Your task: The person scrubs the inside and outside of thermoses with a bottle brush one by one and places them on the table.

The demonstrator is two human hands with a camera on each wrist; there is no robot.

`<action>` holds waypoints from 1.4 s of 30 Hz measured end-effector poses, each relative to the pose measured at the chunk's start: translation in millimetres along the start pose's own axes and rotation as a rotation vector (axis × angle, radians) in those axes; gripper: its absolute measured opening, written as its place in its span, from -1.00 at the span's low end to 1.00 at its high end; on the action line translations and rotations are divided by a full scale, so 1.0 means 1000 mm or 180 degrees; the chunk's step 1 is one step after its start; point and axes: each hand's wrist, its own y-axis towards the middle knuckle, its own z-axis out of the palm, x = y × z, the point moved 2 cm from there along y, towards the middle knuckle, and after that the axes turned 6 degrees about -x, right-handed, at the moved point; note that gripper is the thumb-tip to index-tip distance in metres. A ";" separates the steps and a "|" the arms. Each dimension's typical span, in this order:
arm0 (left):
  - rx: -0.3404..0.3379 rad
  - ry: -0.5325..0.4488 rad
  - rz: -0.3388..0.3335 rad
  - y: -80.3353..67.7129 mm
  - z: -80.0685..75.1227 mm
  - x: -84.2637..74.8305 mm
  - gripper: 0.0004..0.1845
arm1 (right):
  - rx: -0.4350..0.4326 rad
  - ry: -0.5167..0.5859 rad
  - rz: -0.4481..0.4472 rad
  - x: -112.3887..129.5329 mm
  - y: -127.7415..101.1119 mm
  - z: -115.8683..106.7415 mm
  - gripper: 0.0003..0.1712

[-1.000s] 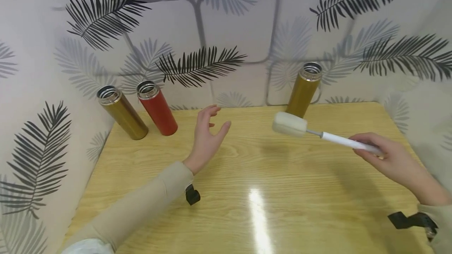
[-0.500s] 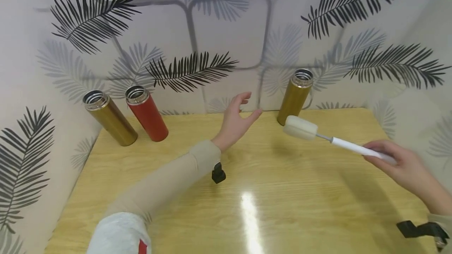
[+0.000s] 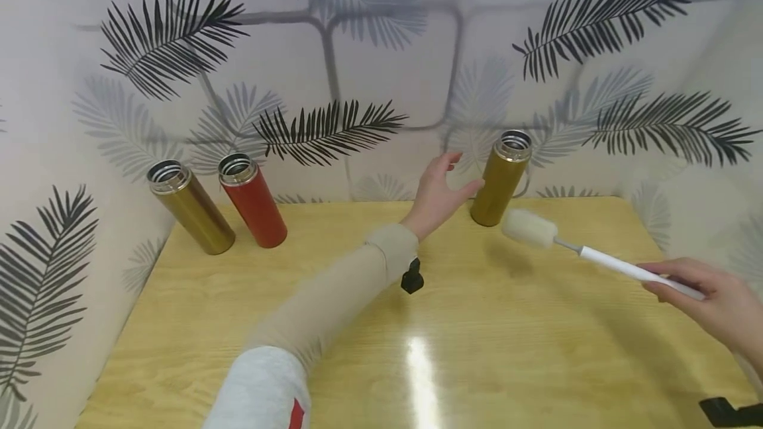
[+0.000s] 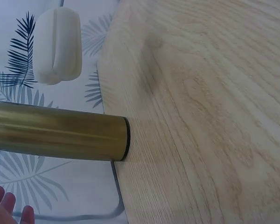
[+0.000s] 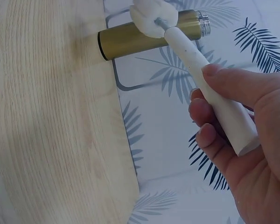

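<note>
The left hand [image 3: 440, 190] hangs above the rear of the table [image 3: 357, 323], fingers spread and lightly curved, holding nothing; its thumb tip lies just beside the gold flask [image 3: 502, 177] on the right, and contact cannot be confirmed. That flask stands upright near the back wall, long axis vertical, open mouth up, cap off. The left wrist view shows its body [image 4: 56, 131] with the base on the table edge and only fingertips [image 4: 4, 207] in the corner of the frame. The right hand [image 3: 715, 306] grips the white handle of the brush [image 3: 572, 247], thumb on top and fingers curled beneath, as the right wrist view confirms [image 5: 242, 135]. The brush is held in the air over the right side of the table, long axis running from the hand at lower right toward upper left; its sponge head [image 3: 529, 228] points at the gold flask and sits just in front of and right of the flask's base, apart from it. In the right wrist view the sponge head [image 5: 151, 16] overlaps the flask [image 5: 140, 39]. A second gold flask [image 3: 189, 207] and a red flask [image 3: 253, 201] stand side by side at rear left, well apart from both hands. No brand, label or writing can be read on any item.
</note>
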 end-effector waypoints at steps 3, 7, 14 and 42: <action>0.0042 0.0151 -0.0060 0.003 0.011 -0.001 -0.26 | 0.0085 -0.0090 0.0127 -0.003 -0.004 0.001 -0.73; 0.0104 0.0238 -0.0102 0.007 0.025 -0.003 -0.21 | 0.0137 -0.0124 0.0338 -0.005 -0.007 0.001 -0.72; 0.0192 0.0394 -0.0154 0.013 0.045 -0.011 -0.11 | 0.0116 -0.0010 0.0319 -0.005 -0.010 0.001 -0.77; -0.0131 -0.0049 -0.0258 0.012 0.047 -0.023 -0.22 | -0.0115 0.0787 0.0498 0.015 0.002 -0.003 -0.71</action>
